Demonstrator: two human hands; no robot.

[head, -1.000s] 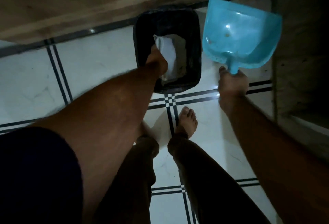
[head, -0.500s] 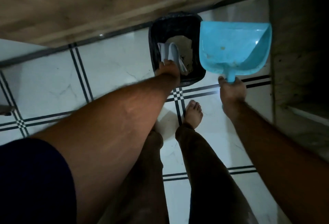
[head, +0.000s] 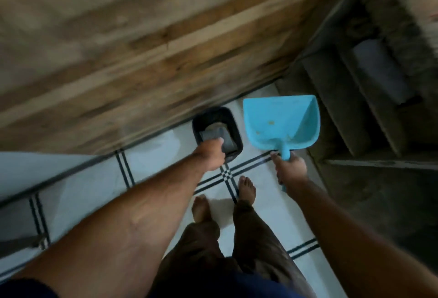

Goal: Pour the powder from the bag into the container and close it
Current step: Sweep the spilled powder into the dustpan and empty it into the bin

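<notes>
1. The left hand [head: 211, 155] reaches down over the near rim of the black bin [head: 216, 129], fingers curled at that edge with the thumb up against the grey-white bag [head: 211, 135] inside; blur hides whether they pinch the bag or the rim.
2. The right hand [head: 290, 167] grips the handle of the blue dustpan [head: 280, 122], fingers wrapped round it. The pan sits just right of the bin, apart from it, its mouth pointing away from the person.
3. Compared with half a second ago, the view has pulled back and up, so bin and dustpan look smaller and lower in frame. The bag now lies flatter in the bin.
4. The bin stands on the white tiled floor [head: 151, 155] against a wooden panel [head: 142, 44]; it holds the bag over a pale patch.
5. The dustpan carries a few small yellowish specks.
6. Two bare feet stand on the tiles below the hands.
</notes>
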